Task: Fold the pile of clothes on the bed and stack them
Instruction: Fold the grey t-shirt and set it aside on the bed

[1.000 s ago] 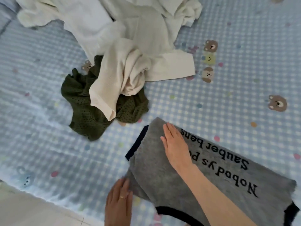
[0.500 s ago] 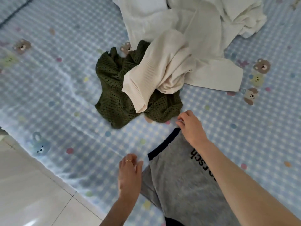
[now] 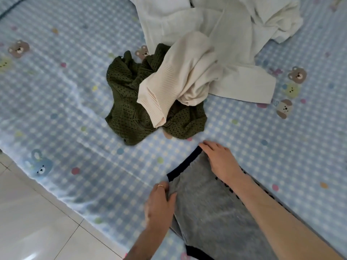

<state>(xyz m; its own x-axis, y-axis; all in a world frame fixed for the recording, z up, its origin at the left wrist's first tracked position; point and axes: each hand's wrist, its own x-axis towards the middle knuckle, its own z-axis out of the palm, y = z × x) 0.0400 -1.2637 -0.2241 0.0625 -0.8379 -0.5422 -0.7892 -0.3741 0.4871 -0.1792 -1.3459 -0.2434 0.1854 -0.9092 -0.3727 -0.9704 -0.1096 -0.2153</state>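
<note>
The bed (image 3: 75, 102) carries a white, cream and green pile of clothes (image 3: 187, 72) at its far side, and nearer, apart from it, a grey shirt (image 3: 210, 212) whose long axis runs from lower right toward the dark-trimmed end at upper left. The right hand (image 3: 219, 160) lies flat at that trim, grip wide. The left hand (image 3: 159, 203) pinches the shirt's left edge.

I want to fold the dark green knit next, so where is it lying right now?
The dark green open-knit sweater lies crumpled mid-bed in the head view, partly under a cream ribbed garment, just beyond the grey shirt being folded.
</note>
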